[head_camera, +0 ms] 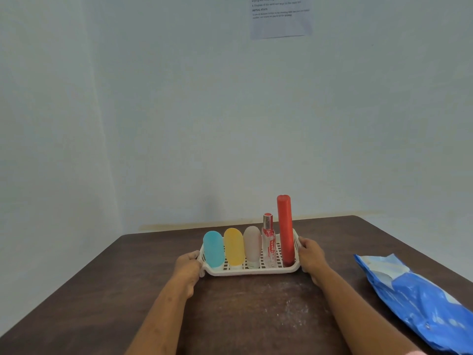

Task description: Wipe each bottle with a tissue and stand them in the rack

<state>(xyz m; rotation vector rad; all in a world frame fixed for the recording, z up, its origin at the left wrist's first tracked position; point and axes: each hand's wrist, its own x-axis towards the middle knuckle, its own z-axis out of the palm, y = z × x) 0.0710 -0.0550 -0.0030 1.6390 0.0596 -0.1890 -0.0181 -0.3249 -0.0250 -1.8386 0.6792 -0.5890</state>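
A white slotted rack (252,271) sits on the dark brown table (102,290). Standing in it from left to right are a blue bottle (213,249), a yellow bottle (234,246), a pale pink bottle (252,246), a clear spray bottle with red print (268,242) and a tall red bottle (286,230). My left hand (188,265) grips the rack's left end. My right hand (310,253) grips its right end. No tissue is visible in either hand.
A blue and white tissue pack (419,301) lies on the table at the right. White dusty marks (294,308) streak the table in front of the rack. A printed sheet (281,16) hangs on the wall behind.
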